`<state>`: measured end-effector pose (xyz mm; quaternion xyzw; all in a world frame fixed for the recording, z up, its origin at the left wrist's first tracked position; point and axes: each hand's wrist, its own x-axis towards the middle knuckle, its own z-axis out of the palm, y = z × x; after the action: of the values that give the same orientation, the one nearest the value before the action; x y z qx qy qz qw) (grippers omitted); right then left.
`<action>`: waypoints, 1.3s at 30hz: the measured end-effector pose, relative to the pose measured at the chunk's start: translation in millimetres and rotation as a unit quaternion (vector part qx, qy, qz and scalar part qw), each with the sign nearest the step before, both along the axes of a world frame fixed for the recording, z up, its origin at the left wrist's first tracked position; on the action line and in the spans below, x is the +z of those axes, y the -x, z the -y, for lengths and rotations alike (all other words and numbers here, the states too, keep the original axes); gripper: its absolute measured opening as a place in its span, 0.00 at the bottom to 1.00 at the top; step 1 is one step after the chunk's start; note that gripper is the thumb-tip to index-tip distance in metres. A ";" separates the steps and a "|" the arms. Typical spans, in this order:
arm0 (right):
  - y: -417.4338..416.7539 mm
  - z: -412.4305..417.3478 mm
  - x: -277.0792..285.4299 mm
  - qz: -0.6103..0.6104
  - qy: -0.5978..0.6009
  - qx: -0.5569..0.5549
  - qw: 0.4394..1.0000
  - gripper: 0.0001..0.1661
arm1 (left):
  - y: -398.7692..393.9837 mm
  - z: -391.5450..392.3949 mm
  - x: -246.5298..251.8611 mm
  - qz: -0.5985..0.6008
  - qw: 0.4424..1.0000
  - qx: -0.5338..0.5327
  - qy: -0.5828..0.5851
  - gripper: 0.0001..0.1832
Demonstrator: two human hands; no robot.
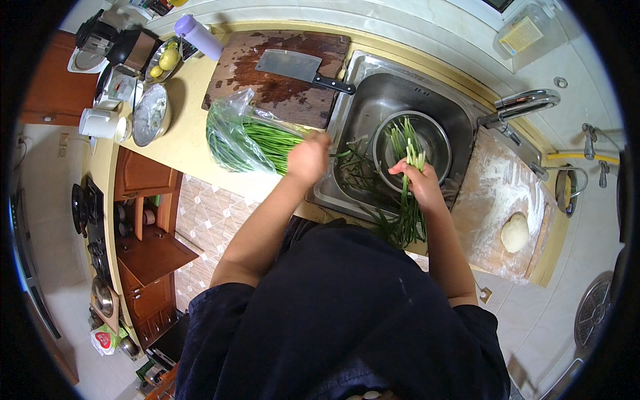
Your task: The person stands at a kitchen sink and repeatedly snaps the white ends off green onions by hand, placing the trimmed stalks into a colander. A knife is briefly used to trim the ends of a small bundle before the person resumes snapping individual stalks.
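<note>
My right hand [422,186] grips a bunch of garlic chives [411,212] over the near side of the sink. The pale stem ends point up and away, while the green leaves hang towards me. Behind them, a round steel basin [440,137] sits in the sink, with more chives [399,135] inside it. My left hand [309,157] is curled at the stem ends of a larger chive bundle [267,142], partly wrapped in a clear plastic bag [232,125] on the counter. Its fingertips are hidden, so whether it pinches any stems is unclear.
A cleaver [290,65] lies on a wet wooden cutting board [235,65], its handle reaching the rim of the sink [362,60]. Scraps [357,172] litter the sink's left side. Dough [515,234] rests on a floured board [480,200] beneath the faucet [520,107]. A metal bowl [150,115] stands left.
</note>
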<state>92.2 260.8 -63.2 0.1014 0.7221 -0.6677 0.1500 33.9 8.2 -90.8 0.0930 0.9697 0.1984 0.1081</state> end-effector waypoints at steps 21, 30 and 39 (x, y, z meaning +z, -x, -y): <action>4.3 6.0 15.2 0.029 0.091 -0.084 0.992 0.13 | 25.6 -42.3 70.0 0.341 0.724 0.127 -0.586 0.06; 3.4 20.3 14.4 0.068 0.179 -0.005 0.981 0.11 | -1.8 -62.3 33.3 0.384 0.661 0.145 -0.628 0.05; -3.8 25.5 -15.1 -0.064 0.010 -0.001 0.998 0.12 | -12.0 -64.2 25.0 0.363 0.766 0.095 -0.522 0.06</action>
<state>96.0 235.3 -78.3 0.0576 0.7231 -0.6804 0.1044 45.9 72.4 -65.8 -0.0364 0.6092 0.7018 0.3674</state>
